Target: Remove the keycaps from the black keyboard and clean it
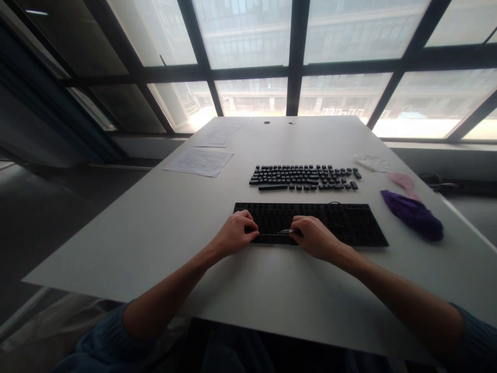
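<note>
Both hands sat at the near edge of the keyboard (341,223), which lay bare of caps, near and centre on the table (155,228). The left hand (236,234) had its fingers curled together, pinched on the left end of a thin dark bar (274,235) lying along that near edge. The right hand (315,239) was also curled shut, thumb and fingers clamped on a small metal bit (288,231) poking left toward the bar. We judged one hand per end kept the long piece level and steady.

The keycaps (305,177) lay just beyond the keyboard in rows matching their layout, likely to keep their order. The purple cloth (413,215), pink item (404,181) and white item (370,161) sat right, and the papers (200,160) far left, all apart from the hands.

The fingertips were hidden under the knuckles. We couldn't tell what the metal bit was, or whether the bar was loose or seated. The backlit window left everything dim.
</note>
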{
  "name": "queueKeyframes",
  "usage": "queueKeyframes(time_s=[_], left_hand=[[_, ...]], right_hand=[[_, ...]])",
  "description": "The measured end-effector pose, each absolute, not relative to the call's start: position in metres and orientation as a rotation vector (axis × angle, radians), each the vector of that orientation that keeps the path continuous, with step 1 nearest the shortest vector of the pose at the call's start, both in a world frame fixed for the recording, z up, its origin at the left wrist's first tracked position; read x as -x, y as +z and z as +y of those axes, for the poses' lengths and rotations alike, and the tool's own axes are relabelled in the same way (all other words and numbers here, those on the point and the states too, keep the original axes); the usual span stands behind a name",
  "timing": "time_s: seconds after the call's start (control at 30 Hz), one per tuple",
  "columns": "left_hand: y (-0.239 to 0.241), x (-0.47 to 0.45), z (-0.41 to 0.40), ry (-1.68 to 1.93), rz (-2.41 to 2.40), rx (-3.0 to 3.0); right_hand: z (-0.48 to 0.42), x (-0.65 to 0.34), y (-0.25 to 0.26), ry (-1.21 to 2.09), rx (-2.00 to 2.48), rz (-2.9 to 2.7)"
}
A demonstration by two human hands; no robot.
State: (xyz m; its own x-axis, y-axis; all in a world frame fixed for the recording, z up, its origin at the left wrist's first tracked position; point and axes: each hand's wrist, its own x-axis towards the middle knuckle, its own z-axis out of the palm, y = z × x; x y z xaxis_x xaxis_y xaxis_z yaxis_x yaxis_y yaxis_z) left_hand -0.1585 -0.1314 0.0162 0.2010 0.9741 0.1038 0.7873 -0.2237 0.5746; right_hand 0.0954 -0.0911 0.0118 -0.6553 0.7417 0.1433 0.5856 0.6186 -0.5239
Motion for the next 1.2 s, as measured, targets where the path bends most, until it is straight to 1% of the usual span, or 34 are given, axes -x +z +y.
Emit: queueKeyframes(time_s=[0.4, 0.9, 1.2], left_hand=[[0.0114, 0.166, -0.1335, 0.685, 1.547, -2.184], [0.0122, 0.1639, -0.1352, 0.729, 1.55, -2.201], [0.0137, 0.1655, -0.1362, 0.755, 1.528, -2.196]], right_hand=[[-0.0939, -0.0963, 0.0145, 0.603, 1.065, -2.502], [-0.0941, -0.0984, 0.0181, 0.68, 1.074, -2.511], [-0.0935, -0.0984, 0.0144, 0.661, 1.124, -2.435]])
